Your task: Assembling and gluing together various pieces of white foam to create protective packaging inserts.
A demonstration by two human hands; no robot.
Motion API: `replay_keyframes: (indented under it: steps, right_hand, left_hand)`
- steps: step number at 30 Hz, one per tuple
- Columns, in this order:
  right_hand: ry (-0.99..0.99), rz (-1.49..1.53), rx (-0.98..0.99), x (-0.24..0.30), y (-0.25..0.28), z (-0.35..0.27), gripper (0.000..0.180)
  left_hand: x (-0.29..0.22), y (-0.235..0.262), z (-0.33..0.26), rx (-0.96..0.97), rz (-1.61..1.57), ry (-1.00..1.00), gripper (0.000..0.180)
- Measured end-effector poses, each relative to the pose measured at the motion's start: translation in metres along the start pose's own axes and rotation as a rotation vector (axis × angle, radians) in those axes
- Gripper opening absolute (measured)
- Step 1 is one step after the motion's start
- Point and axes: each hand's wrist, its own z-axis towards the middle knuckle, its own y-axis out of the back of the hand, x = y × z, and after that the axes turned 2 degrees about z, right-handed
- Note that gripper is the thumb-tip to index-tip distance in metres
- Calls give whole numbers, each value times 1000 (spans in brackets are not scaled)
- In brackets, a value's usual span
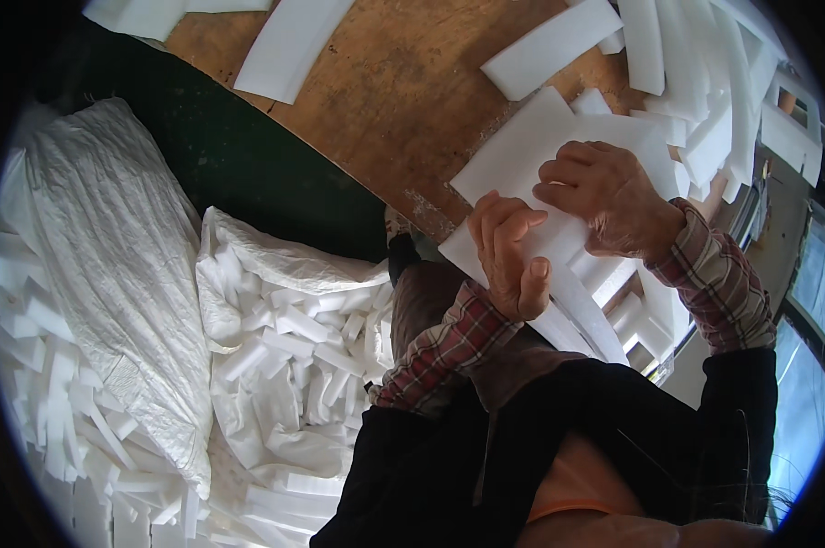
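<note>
Several white foam pieces lie at the near right edge of the table, a broad white foam sheet (508, 151) among them. Just over the near part of these pieces is my left hand (511, 251), its palm partly turned up, thumb and bent fingers apart, with nothing seen in it. Higher and to the right, my right hand (604, 196) is above the broad foam sheet, back upward. Its fingers curl in toward my left hand, and whatever they may hold is hidden. Long white foam strips (581, 306) slant below both hands, toward my lap.
A brown wooden tabletop (385, 100) carries loose foam strips (294, 46), with a heap of long strips (696, 64) at the far right. On the left, a white woven sack (120, 265) lies by an open sack's heap of small foam blocks (294, 338).
</note>
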Motion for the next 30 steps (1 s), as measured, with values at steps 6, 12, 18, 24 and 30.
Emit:
replay_keyframes:
  steps: [6,12,18,24,30]
  right_hand:
    - [21,75,-94,3,-8,3,33]
    - [-30,32,-49,8,-12,3,31]
    - [-15,-58,-99,5,-14,-7,34]
    - [111,-270,-122,-5,3,-4,24]
    - [206,-406,-107,-20,4,-6,21]
  left_hand:
    - [6,-2,3,-28,93,-63,53]
    - [11,-7,-1,-33,51,-105,48]
    - [-11,-5,10,-4,-15,35,40]
    - [-27,-4,11,-44,105,104,37]
    - [-19,-11,12,-156,101,50,32]
